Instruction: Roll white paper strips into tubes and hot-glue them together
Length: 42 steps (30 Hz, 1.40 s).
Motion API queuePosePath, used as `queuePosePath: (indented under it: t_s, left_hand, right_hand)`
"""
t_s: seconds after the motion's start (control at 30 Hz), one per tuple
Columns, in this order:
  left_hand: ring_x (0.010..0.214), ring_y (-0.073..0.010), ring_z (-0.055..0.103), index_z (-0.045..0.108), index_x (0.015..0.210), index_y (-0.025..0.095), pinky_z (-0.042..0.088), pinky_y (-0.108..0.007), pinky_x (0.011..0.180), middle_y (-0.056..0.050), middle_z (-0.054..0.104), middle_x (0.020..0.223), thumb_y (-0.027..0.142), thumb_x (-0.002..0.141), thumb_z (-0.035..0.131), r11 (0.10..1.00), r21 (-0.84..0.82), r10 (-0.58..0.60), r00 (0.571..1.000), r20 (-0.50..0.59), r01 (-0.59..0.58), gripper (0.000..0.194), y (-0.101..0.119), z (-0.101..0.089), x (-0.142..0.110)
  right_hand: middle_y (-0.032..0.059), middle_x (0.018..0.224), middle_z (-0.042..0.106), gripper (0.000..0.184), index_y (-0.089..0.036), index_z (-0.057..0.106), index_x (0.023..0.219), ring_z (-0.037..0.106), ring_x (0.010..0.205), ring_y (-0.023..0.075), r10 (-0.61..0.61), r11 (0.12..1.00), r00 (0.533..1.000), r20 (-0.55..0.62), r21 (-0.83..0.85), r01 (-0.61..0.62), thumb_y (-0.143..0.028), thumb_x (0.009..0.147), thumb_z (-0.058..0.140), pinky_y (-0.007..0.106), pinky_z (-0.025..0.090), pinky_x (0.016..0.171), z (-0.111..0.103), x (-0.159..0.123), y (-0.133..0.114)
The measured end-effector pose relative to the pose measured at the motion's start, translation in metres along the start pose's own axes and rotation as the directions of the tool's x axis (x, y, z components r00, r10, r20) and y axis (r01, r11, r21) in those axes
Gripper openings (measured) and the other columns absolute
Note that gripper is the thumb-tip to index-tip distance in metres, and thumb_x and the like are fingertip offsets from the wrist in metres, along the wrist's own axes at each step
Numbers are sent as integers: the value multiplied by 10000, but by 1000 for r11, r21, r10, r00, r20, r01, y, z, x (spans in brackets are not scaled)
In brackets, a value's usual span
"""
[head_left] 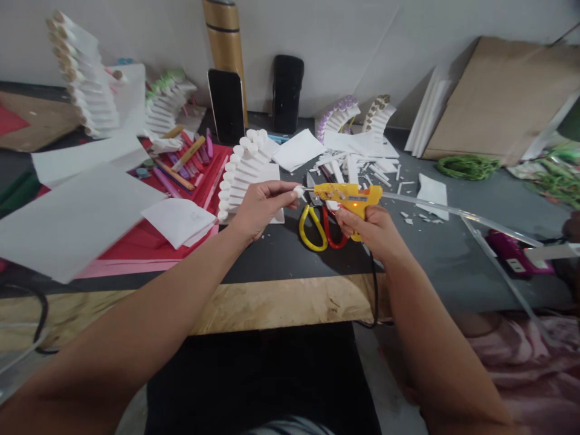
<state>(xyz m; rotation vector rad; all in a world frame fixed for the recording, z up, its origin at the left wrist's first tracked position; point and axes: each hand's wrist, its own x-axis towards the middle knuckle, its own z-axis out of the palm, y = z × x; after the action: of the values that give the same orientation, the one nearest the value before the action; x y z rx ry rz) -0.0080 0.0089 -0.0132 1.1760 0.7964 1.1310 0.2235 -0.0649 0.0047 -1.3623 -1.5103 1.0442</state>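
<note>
My right hand [369, 229] is wrapped round the handle of a yellow hot glue gun [347, 194], whose small orange light is lit. A clear glue stick [421, 201] runs out of its back. Between the fingertips of my left hand [267, 208] is a small white piece [299, 191], too small to name, right at the gun's nozzle. Below the gun lie scissors [312, 232] with one yellow and one red handle, partly hidden by my right hand. Just behind my left hand stands a curved white stepped model [242, 172] with round white tops.
White scraps [357, 166] lie behind the gun. Red sheets [136, 241], white paper [77, 211] and coloured rolls [181, 163] cover the left side. A phone [226, 106] leans on a gold bottle [224, 36]. A purple power strip [516, 254] sits at right; a black cord hangs over the wooden edge [290, 302].
</note>
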Motion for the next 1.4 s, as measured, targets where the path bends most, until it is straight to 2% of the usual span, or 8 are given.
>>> queuePosePath:
  t_s: [0.57, 0.93, 1.13, 1.4]
  left_hand:
    - [708, -119, 664, 807, 962, 155, 556, -285, 771, -46, 763, 811, 313, 716, 827, 997, 74, 9, 999, 32, -12, 293, 2, 1, -2]
    - [709, -97, 658, 807, 957, 153, 535, -248, 762, -38, 758, 801, 280, 712, 845, 1000, -16, 23, 999, 22, -23, 278, 0, 0, 0]
    - [705, -108, 661, 805, 926, 137, 546, -276, 780, -45, 763, 820, 268, 665, 856, 998, -60, 0, 1000, -4, -1, 296, 2, 2, -1]
    - [702, -105, 662, 801, 925, 139, 541, -266, 758, -40, 750, 787, 237, 683, 835, 997, -81, -5, 1000, -6, 5, 263, 3, 0, 0]
  right_hand:
    - [-9, 590, 489, 477, -198, 525, 584, 449, 604, 119, -33, 999, 999, 14, -31, 34, -524, 902, 665, 272, 362, 575, 2, -2, -7]
    - [-13, 583, 485, 482, -196, 513, 570, 437, 582, 106, -14, 1000, 1000, 1, -1, 14, -510, 898, 672, 264, 350, 552, 1, -2, -6]
    - [-9, 588, 491, 486, -192, 515, 572, 443, 588, 108, -1, 1000, 1000, -3, 15, 1, -525, 880, 690, 262, 357, 554, 1, -2, -5]
    - [-20, 575, 503, 397, -189, 617, 661, 453, 575, 110, -9, 996, 1000, -18, 93, 11, -509, 879, 704, 272, 361, 577, 0, -1, -5]
